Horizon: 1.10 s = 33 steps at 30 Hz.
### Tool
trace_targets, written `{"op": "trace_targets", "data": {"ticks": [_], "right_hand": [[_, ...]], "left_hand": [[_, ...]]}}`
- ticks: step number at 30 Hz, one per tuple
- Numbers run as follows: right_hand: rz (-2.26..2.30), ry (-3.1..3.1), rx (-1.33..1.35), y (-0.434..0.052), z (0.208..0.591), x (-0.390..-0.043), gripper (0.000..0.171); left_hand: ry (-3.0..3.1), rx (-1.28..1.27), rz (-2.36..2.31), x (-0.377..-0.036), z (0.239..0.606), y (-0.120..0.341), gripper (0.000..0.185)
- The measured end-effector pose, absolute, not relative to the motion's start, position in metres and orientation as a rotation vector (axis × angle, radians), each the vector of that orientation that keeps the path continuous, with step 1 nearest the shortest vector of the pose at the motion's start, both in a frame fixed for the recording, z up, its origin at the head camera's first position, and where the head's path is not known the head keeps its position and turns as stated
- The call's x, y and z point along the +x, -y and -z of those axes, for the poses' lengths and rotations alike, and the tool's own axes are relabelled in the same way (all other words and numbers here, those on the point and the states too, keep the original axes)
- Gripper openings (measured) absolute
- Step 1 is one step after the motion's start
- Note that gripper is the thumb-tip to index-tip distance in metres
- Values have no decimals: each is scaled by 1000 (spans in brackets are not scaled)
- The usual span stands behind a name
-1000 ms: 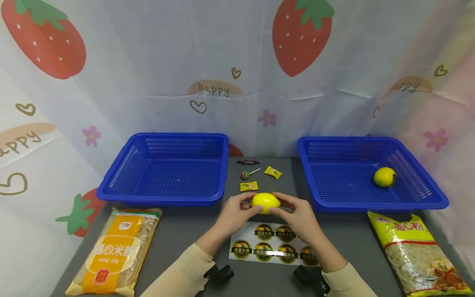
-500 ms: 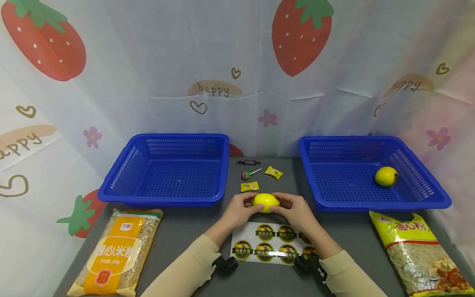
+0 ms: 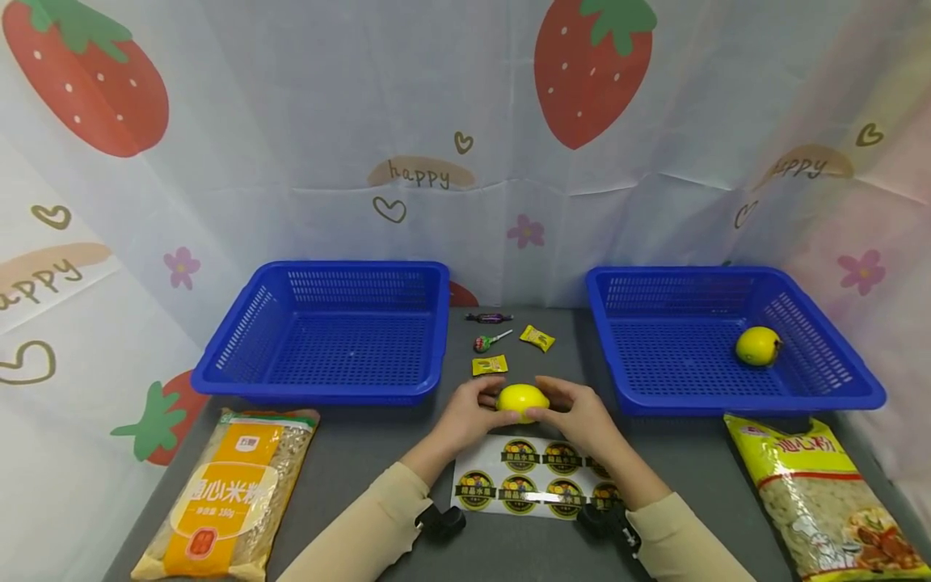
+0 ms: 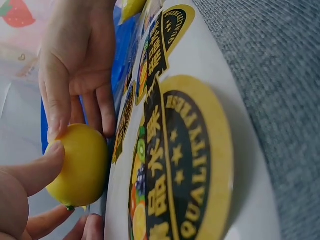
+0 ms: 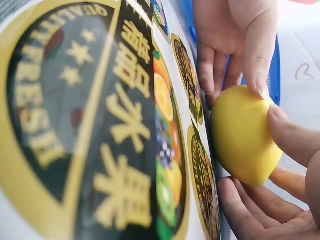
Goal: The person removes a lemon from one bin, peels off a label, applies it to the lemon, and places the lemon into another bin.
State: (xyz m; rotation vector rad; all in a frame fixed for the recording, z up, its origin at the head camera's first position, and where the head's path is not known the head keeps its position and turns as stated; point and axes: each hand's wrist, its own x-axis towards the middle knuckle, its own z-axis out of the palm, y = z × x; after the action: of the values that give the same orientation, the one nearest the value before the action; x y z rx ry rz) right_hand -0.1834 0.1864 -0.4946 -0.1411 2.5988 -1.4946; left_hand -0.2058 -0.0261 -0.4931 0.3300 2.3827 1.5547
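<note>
A yellow lemon (image 3: pixel 522 399) is held between both hands, low over the grey table. My left hand (image 3: pixel 466 416) grips its left end, with the thumb on the near side and the fingers behind. From the other end my right hand (image 3: pixel 584 418) holds it the same way; the two thumb tips nearly meet at its lower front. In the left wrist view the lemon (image 4: pixel 82 170) shows a small green tip. Just in front of the hands lies a white sheet of round black-and-gold fruit stickers (image 3: pixel 519 493), its right part hidden by the right wrist.
Blue plastic baskets stand left (image 3: pixel 320 396) and right (image 3: pixel 749 402); a yellow round fruit (image 3: pixel 758 347) sits in the right one. Between them lie a lollipop (image 3: pixel 491 341), a dark-wrapped candy (image 3: pixel 490 318) and yellow candy packets (image 3: pixel 490 365). Pasta bags flank left (image 3: pixel 225 493) and right (image 3: pixel 822 493).
Both thumbs have slid down from the lemon's front face to its lower front edge. The lemon sits very slightly lower in view. Both hands still hold it.
</note>
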Motion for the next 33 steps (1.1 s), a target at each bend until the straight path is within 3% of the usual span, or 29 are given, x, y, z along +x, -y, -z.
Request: {"op": "trace_targets", "data": {"ticks": [14, 22, 33], "right_hand": [[1498, -2634, -179, -182, 494, -190, 56], [1528, -2617, -187, -184, 494, -191, 62], [1517, -2586, -220, -181, 491, -190, 64]], "left_hand": [[-2400, 375, -1537, -211, 492, 23, 56], [-2367, 328, -1533, -212, 489, 24, 67], [-2349, 348, -1531, -209, 489, 24, 68]]}}
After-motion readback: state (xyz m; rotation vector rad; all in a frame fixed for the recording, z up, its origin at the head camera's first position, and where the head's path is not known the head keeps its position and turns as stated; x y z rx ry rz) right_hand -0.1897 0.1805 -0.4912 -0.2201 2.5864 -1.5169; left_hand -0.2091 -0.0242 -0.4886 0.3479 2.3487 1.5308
